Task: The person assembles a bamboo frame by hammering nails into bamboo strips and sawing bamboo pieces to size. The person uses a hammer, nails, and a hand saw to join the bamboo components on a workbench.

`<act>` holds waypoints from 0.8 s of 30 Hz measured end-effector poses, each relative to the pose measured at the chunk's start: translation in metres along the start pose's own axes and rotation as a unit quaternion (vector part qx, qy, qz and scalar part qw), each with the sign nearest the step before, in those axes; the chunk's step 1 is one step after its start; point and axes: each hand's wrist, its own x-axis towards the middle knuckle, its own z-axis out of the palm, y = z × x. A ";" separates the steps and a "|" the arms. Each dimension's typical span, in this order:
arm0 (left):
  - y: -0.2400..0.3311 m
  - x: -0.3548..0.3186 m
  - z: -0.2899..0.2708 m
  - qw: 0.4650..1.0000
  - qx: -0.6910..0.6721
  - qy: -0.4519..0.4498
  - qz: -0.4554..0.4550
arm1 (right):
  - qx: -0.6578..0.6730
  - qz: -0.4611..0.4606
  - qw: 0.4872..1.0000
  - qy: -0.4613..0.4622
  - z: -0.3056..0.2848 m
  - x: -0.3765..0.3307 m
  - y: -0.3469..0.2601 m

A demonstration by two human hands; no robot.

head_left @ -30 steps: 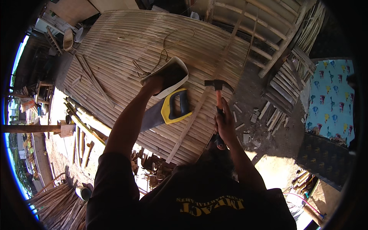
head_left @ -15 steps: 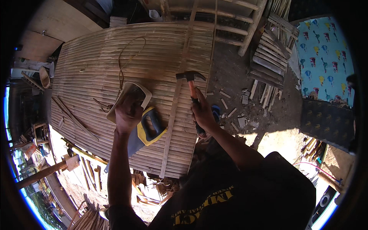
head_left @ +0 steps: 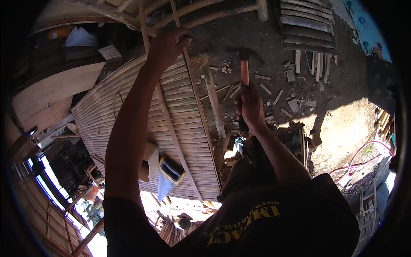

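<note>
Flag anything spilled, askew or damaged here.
Wood scraps lie scattered at all angles on the dirt floor, right of the slatted panel; they look like untidied litter. No clear damage: the hammer in the right hand looks intact.

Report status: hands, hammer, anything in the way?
Right hand gripping hammer. Left hand near far end of slatted table, contents unclear. Saw on table, clear of hands.

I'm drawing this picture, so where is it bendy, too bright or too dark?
Head view, outer edges: straight lines bend and everything fades to black; head view, right: the pale sunlit ground looks washed out; head view, upper middle: the black metal hammer head blends into the shadowed brown dirt floor.
</note>
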 end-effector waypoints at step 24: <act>-0.062 0.068 0.012 0.932 0.187 -0.311 0.022 | 0.097 -0.023 0.995 -0.008 0.050 0.058 -0.020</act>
